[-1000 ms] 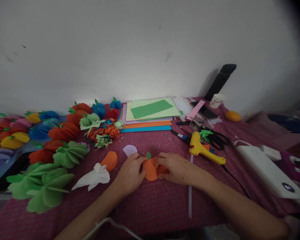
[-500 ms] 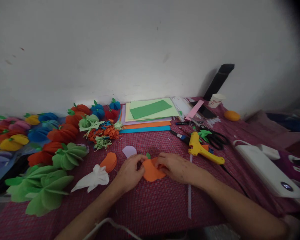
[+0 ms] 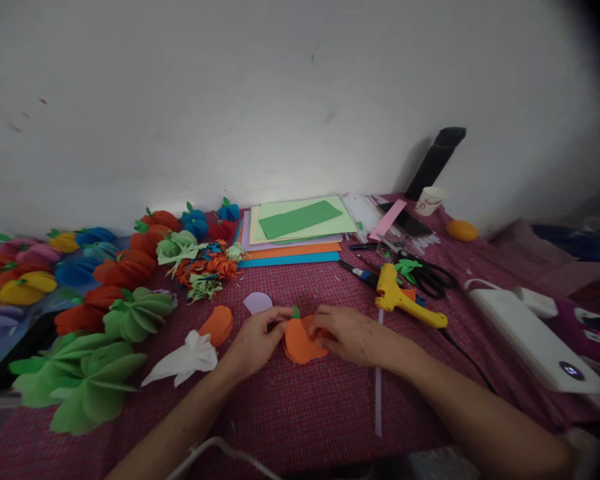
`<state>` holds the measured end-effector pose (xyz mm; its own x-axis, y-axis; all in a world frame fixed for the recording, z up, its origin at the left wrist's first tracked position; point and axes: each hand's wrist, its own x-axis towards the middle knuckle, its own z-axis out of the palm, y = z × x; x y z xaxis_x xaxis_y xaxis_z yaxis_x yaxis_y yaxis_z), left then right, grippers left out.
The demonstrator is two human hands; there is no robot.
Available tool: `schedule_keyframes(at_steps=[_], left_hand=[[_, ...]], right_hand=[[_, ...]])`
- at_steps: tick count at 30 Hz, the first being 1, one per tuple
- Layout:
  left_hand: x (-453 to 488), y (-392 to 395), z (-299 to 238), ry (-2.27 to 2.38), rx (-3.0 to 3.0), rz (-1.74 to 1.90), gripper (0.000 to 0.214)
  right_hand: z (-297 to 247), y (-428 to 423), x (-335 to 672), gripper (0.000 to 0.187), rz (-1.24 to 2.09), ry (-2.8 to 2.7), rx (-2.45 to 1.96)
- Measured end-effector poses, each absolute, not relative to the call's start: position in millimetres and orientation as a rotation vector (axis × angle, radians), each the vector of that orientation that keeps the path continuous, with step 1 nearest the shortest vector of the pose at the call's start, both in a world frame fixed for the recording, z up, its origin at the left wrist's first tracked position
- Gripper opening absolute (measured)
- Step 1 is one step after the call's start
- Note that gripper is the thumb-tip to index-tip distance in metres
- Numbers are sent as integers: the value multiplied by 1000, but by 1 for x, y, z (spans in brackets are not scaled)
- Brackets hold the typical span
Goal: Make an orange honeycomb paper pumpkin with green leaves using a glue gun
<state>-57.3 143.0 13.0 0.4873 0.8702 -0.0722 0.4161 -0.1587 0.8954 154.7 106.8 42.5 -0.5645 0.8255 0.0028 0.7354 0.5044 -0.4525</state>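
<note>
An orange paper pumpkin (image 3: 299, 341) with a small green leaf (image 3: 295, 311) lies on the red checked cloth (image 3: 305, 413) between my hands. My left hand (image 3: 256, 340) pinches its left edge near the leaf with thumb and fingers. My right hand (image 3: 347, 333) presses and grips its right side, fingers curled over the paper. A stack of orange half-circles (image 3: 217, 325) and a lilac half-circle (image 3: 258, 302) lie just left of my left hand. A white paper flower (image 3: 183, 360) rests nearer the front left.
Finished paper pumpkins (image 3: 125, 267) in red, blue, yellow and green crowd the left. Coloured paper sheets (image 3: 300, 230) lie at the back. A yellow glue gun (image 3: 403, 300), scissors (image 3: 433, 280), a pen, a paper cup (image 3: 429, 200) and a white power bank (image 3: 530, 337) are on the right.
The orange pumpkin has been flattened and spread a little wider between my hands. My left fingers shifted up toward the leaf. Nothing else has moved.
</note>
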Motion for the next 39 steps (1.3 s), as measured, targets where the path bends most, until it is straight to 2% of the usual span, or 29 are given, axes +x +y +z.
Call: schedule_keyframes(at_steps=[6, 12, 16, 23, 30, 39], left_hand=[[-57, 143, 11, 1095, 1745, 590, 30], [-57, 142, 12, 1086, 1735, 586, 31], [-55, 140, 18, 1101, 1759, 567, 31], [-53, 137, 20, 1112, 1768, 557, 32], [-54, 134, 34, 1134, 1798, 491, 41], [-57, 134, 31, 1130, 1844, 467, 46]], right_hand=[[44, 106, 153, 12, 591, -2540, -1372], [46, 103, 146, 45, 616, -2477, -1479], [46, 103, 143, 54, 630, -2432, -1532], [44, 103, 142, 37, 596, -2441, -1553], [43, 103, 146, 32, 652, -2403, -1509], [43, 103, 146, 34, 692, -2384, -1508]])
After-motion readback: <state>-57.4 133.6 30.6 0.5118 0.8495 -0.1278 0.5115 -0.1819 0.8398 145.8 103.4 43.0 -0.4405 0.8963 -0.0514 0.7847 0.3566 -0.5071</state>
